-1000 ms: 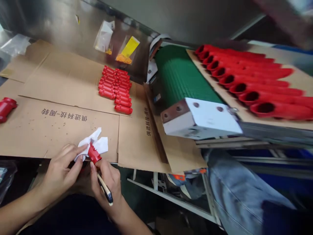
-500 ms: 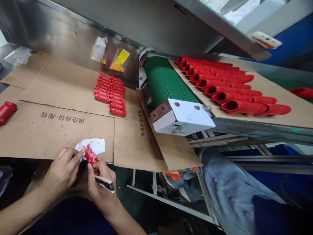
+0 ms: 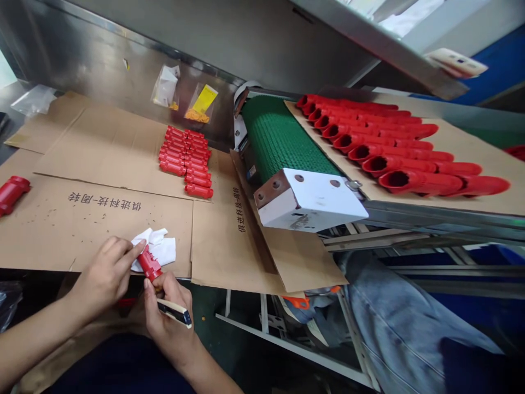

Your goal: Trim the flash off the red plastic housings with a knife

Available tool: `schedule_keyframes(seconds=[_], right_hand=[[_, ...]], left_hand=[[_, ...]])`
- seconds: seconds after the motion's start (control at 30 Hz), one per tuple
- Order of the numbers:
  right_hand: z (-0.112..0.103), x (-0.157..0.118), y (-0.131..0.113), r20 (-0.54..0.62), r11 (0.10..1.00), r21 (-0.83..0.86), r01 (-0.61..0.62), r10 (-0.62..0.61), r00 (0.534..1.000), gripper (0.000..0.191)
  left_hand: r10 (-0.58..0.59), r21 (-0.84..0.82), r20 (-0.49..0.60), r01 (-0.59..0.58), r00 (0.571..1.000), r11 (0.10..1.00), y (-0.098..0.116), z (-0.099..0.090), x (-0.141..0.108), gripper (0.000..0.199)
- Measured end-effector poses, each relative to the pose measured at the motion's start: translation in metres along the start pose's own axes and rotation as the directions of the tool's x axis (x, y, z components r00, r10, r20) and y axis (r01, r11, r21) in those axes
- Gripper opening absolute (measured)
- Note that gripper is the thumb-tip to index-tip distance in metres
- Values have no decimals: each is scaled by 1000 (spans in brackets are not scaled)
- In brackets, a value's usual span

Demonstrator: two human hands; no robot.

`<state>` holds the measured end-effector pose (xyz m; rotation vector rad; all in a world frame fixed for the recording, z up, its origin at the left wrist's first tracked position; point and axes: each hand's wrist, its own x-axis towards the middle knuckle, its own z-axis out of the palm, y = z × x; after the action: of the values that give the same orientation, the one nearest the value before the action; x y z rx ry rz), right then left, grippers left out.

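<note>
Near the cardboard's front edge, my left hand (image 3: 107, 272) has its fingers closed at the upper end of a red plastic part (image 3: 150, 265) and the white cloth beside it. My right hand (image 3: 169, 314) grips the lower end of that same part and also holds a cream and black handled tool (image 3: 175, 313), whose tip is hidden. The crumpled white cloth (image 3: 164, 250) lies on the cardboard just behind the part. Small dark shavings are scattered on the cardboard (image 3: 53, 241) to the left.
Rows of small red parts (image 3: 173, 155) lie farther back. Another red part (image 3: 13, 194) is at the far left. Bags (image 3: 200, 104) with orange pieces lie behind. A green conveyor (image 3: 283, 137) and rows of large red parts (image 3: 422, 181) stand right. A person's jeans-clad leg (image 3: 402, 317) is below.
The held red part has shifted slightly left, and my left fingers have moved up a little along with the cloth. The view has turned slightly.
</note>
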<state>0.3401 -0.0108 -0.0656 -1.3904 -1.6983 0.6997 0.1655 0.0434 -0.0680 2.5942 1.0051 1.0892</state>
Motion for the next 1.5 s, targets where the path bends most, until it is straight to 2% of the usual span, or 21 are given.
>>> schedule_keyframes(seconds=[0.1,0.23,0.33,0.4,0.5,0.6,0.67,0.77,0.87,0.93,1.03,1.13,1.2,1.27,1.33,1.4,1.47,1.5], right_hand=[[0,0,0,-2,1000,7,1,-1,1000,17],[4,0,2,-33,1000,28,-10,11,999,18],[5,2,4,-58,1000,23,5,-4,998,20],[3,4,4,-79,1000,15,2,0,997,20],[-3,8,2,-115,999,17,-31,33,993,21],[-10,9,1,-134,1000,21,-16,19,991,22],[-13,9,1,-149,1000,26,1,3,989,22],[-18,6,1,-179,999,40,-17,24,983,22],[-22,-1,5,-183,999,18,-44,46,982,25],[-24,-5,12,-189,998,0,-55,54,980,27],[-25,-2,20,-213,998,20,-57,60,975,28],[-29,7,19,-254,996,55,-73,84,963,33],[-33,12,15,-271,996,40,-81,88,959,33],[-38,13,12,-274,997,13,-83,83,958,31],[-45,14,10,-265,997,-7,-82,77,961,30],[-54,17,8,-195,998,-24,-65,59,979,27],[-65,26,4,-109,999,-51,0,-6,994,20],[-70,33,1,-92,996,-67,58,-64,994,19]], left_hand=[[32,-32,16,-31,999,999,-2,-1,3,77],[17,96,17,-18,1000,995,0,2,2,80],[29,16,68,-31,997,999,-2,4,-2,64],[-56,10,121,55,991,998,-14,1,0,49],[-258,70,161,250,953,966,-49,-15,17,42],[-444,84,149,436,883,896,-89,-40,54,38],[-573,88,95,567,814,819,-113,-53,86,36],[-714,62,-8,713,700,698,-143,-61,131,33],[-809,-58,-44,806,587,588,-162,-63,168,19],[-838,-192,6,823,546,535,-164,-65,192,19],[-830,-379,77,786,552,488,-157,-68,229,21],[-822,-491,45,729,568,477,-145,-72,263,16],[-820,-534,30,703,572,470,-140,-72,276,14],[-817,-565,39,687,575,457,-136,-72,277,14],[-816,-590,57,679,576,438,-130,-72,267,12],[-815,-621,81,669,574,409,-117,-78,254,11],[-791,-668,120,638,600,382,-96,-88,247,14],[-760,-699,140,607,635,379,-84,-94,249,14]])
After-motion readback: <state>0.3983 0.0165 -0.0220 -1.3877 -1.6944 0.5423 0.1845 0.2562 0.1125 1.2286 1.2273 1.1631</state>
